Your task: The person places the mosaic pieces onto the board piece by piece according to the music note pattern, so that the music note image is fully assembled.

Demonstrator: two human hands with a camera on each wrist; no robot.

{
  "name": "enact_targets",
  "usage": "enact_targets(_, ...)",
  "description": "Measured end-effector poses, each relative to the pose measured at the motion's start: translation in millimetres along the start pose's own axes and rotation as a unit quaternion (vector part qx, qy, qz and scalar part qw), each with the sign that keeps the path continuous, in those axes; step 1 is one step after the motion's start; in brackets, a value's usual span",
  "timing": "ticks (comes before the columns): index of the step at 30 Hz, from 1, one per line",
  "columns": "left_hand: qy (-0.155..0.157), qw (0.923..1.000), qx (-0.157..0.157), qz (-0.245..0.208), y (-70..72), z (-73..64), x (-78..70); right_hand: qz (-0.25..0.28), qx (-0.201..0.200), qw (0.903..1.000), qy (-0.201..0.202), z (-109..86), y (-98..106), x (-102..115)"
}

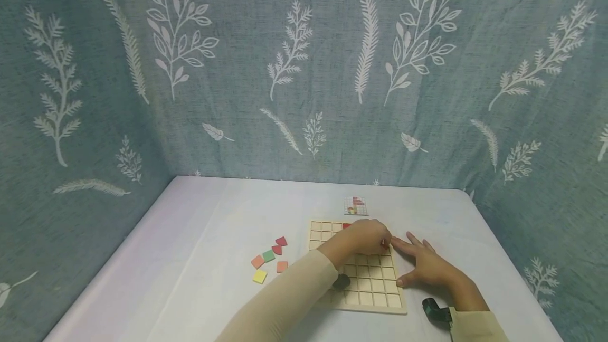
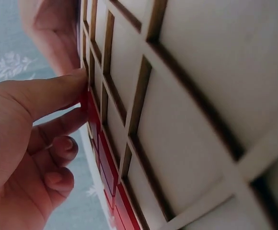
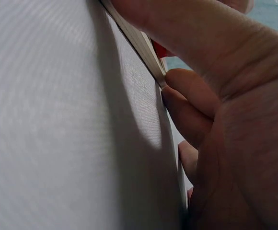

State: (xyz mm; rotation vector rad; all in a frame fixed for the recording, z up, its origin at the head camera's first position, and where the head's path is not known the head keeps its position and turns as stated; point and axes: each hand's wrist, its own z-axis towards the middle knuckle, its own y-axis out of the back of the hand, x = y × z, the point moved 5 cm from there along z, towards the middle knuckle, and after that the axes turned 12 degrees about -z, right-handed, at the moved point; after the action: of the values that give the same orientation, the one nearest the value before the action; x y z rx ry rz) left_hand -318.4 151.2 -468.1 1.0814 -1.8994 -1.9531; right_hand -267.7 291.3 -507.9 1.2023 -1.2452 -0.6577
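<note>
A wooden grid board (image 1: 361, 309) lies on the white table beneath my left forearm. My left hand (image 1: 364, 236) is over the board's right side, pinching a red tile (image 2: 85, 99) between thumb and index finger at a cell near the edge. Other red tiles (image 2: 108, 160) sit in neighbouring cells in the left wrist view; in the head view the hand covers most of them. Along the board's right edge rests my right hand (image 1: 425, 265), fingers spread, with thumb and fingertips at the frame. That edge (image 3: 146, 55) also shows beside the fingers in the right wrist view.
Left of the board lie loose pieces: two red rounded ones (image 1: 281, 240), a green square (image 1: 268, 255), two orange squares (image 1: 258, 262) and a yellow square (image 1: 259, 276). A small pattern card (image 1: 355, 206) lies behind the board. Patterned curtains (image 1: 266, 136) surround the table.
</note>
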Motion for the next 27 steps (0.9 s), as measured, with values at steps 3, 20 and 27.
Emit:
enact_targets(3,0.011,0.9999,0.001,-0.005,-1.0,0.2,0.9,-0.001,-0.001,1.0,0.002,1.1,-1.3,-0.3)
enact_targets(20,0.023,0.9992,0.034,0.0,-1.8,-3.1,-0.3,0.004,-0.004,1.0,0.007,0.1,-1.1,-3.1)
enact_targets(27,0.01,0.9998,0.015,0.003,-1.0,-4.4,-1.5,0.0,-0.004,0.9999,0.012,0.2,-0.1,-1.4)
